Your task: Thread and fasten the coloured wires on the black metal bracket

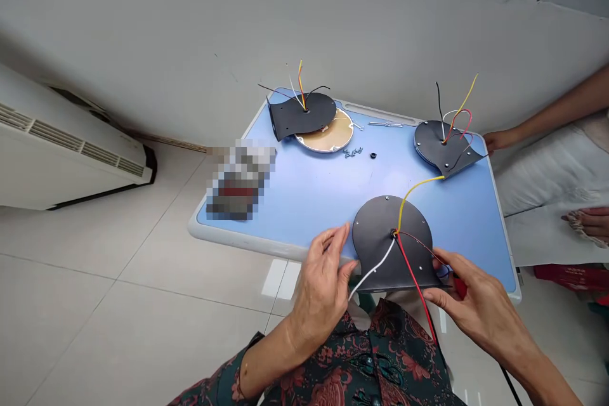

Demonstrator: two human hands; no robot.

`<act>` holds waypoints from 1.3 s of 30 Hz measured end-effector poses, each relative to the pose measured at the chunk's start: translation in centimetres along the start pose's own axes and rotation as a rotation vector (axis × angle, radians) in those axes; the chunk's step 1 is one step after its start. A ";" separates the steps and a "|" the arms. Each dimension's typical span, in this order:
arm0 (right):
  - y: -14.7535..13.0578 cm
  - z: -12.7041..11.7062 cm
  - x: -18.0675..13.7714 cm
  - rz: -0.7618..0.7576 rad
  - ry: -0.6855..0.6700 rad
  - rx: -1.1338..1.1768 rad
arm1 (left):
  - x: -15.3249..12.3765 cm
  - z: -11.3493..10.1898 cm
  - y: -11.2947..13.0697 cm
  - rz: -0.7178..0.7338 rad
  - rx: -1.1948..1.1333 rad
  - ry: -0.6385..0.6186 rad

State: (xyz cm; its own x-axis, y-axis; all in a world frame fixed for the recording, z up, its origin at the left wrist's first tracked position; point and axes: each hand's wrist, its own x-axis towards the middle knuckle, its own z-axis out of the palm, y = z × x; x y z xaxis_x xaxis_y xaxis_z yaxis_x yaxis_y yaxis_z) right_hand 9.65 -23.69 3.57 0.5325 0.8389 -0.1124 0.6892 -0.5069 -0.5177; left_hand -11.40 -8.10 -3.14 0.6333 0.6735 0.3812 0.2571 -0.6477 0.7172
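A dark grey rounded metal plate [375, 222] with a flat, flared near end lies at the table's front edge. Yellow, white, red and thin dark wires come out of a hole in its middle. My right hand [480, 304] grips the plate's near right corner, thumb on the near side and fingers on the far side. My left hand [323, 279] is at the plate's left edge, fingers loosely bent and apart from the thumb, whose tip meets the edge. The white wire [373, 271] runs down beside that hand. The red wire [413, 273] hangs over the near edge.
On the blue table [304, 203], a similar plate [307, 115] rests on a tan-faced disc [333, 136]. Small screws [353, 153], a black ring [373, 155] and metal rods [385, 124] lie nearby. Another wired plate [438, 146] is at right, beside another person's hand [499, 139].
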 end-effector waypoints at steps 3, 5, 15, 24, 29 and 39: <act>0.4 1.0 -0.1 0.090 0.012 0.129 | -0.8 0.8 0.4 -0.004 -0.005 0.028; 0.7 1.6 -0.2 0.146 0.021 0.214 | -1.0 1.3 0.5 -0.002 -0.006 0.048; 1.6 2.5 -1.0 -0.040 0.102 0.099 | -0.9 2.4 0.4 0.037 0.070 0.120; 0.1 2.4 -1.1 -0.299 0.205 -0.123 | -1.0 2.8 0.4 0.076 0.138 0.141; -0.1 2.2 -1.0 -0.327 0.204 -0.149 | -1.0 2.9 0.5 0.083 0.161 0.140; -0.9 2.2 -1.1 -0.332 0.228 -0.170 | -0.7 2.3 -0.4 0.215 0.198 0.088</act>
State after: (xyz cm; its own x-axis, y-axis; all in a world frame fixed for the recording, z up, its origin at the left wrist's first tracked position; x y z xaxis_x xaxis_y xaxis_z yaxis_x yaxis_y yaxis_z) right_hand 7.38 -23.73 2.24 0.3496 0.9065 0.2366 0.9025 -0.2581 -0.3448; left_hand -10.26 -9.17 -5.01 0.6252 0.5360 0.5673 0.2666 -0.8298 0.4902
